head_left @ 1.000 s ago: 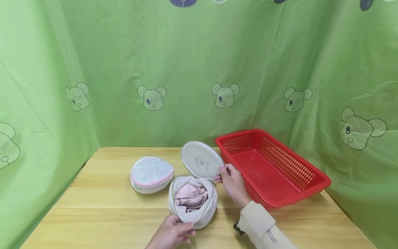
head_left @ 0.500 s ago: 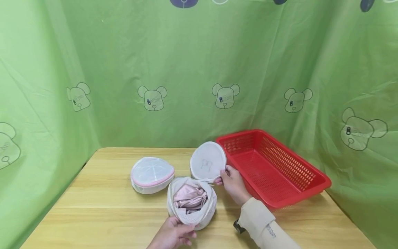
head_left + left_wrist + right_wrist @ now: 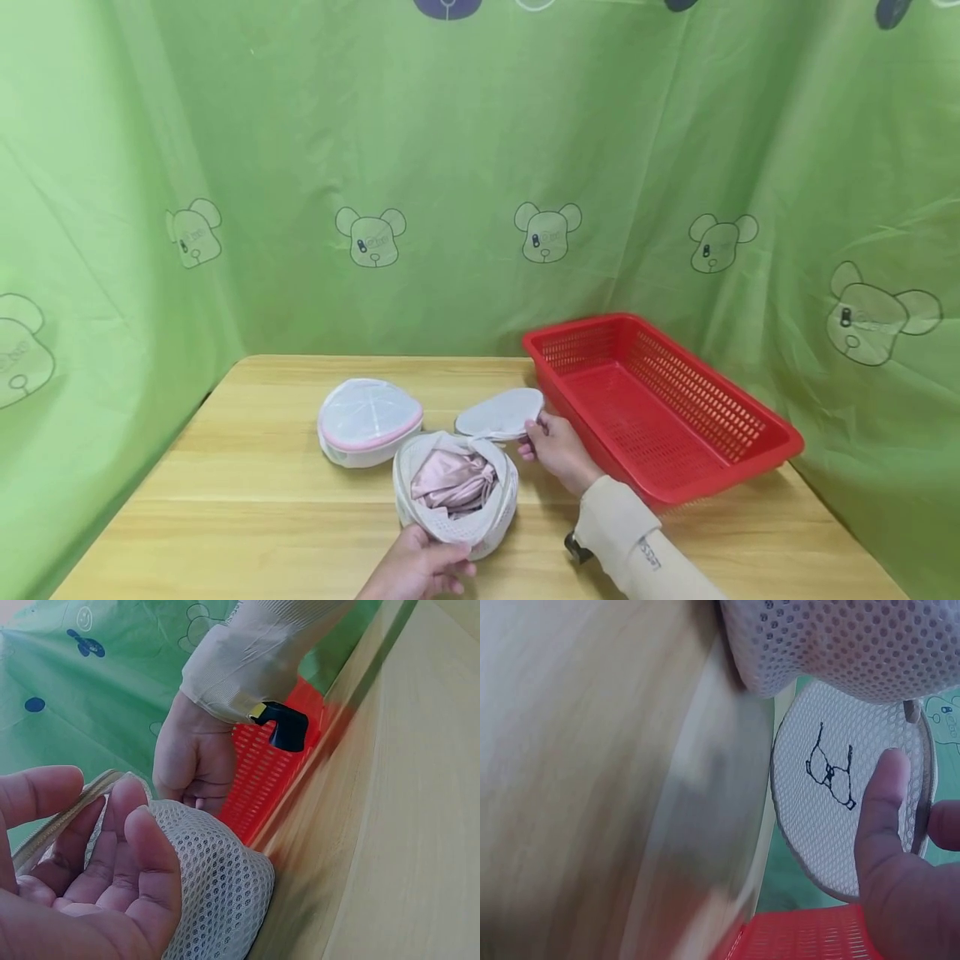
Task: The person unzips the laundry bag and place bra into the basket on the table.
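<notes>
A round white mesh laundry bag [image 3: 491, 517] stands on the table with its top unzipped, a bundle of shiny pink cloth [image 3: 453, 482] inside. My left hand [image 3: 420, 562] pinches the near zipper rim [image 3: 64, 817] between thumb and fingers. Behind the bag, the folded-back lid [image 3: 502, 412] tilts low toward the table. My right hand [image 3: 558, 450] pinches the lid's right edge; in the right wrist view the lid [image 3: 832, 840] bears a bra outline, with thumb and finger at its zipper edge.
To the left sits a second white mesh bag with pink trim [image 3: 369, 421], closed. A red plastic basket [image 3: 660, 492] stands close to the right hand and forearm. A green curtain [image 3: 450, 125] hangs behind the wooden table [image 3: 247, 500].
The lid has swung from upright back and down, its edge held in my right hand. The bag has shifted slightly left and nearer with my left hand on its rim.
</notes>
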Demonstrator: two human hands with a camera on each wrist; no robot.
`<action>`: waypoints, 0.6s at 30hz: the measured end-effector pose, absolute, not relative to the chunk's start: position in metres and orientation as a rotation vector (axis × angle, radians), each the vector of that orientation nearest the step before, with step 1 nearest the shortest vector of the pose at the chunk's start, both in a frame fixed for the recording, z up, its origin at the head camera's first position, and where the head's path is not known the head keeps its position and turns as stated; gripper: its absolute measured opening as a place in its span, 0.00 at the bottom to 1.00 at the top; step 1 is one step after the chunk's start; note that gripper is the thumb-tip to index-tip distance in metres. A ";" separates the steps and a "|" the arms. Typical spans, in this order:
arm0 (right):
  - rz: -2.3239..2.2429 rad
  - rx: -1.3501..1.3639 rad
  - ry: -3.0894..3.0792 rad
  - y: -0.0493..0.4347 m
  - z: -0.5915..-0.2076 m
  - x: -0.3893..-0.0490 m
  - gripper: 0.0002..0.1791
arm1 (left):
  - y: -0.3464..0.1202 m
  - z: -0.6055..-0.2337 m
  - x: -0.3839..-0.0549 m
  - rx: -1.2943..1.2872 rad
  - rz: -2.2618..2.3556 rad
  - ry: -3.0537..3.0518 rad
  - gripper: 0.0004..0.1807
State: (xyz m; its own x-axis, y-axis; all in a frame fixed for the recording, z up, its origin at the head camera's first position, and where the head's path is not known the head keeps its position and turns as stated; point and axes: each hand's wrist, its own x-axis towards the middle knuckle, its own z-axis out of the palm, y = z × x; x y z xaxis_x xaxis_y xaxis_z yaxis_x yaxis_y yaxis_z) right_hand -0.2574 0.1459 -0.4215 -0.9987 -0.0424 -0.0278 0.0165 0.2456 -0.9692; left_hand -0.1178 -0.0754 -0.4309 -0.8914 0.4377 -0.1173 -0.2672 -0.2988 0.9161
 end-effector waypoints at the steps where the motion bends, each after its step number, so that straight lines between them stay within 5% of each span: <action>1: -1.894 -0.024 2.442 0.146 -0.422 -0.257 0.11 | -0.075 -0.431 -0.118 0.210 2.219 1.522 0.12; 18: -1.781 0.029 2.442 0.152 -0.429 -0.257 0.14 | -0.083 -0.428 -0.121 0.234 2.207 1.469 0.28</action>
State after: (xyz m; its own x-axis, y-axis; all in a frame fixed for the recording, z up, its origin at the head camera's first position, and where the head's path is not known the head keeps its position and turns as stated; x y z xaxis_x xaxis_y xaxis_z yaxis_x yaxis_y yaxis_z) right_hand -0.2566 0.1522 -0.4291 -0.9928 -0.0545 -0.1067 0.0850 0.3080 -0.9476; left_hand -0.1207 -0.0832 -0.4275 -0.8724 0.4746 -0.1172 -0.2913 -0.3123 0.9042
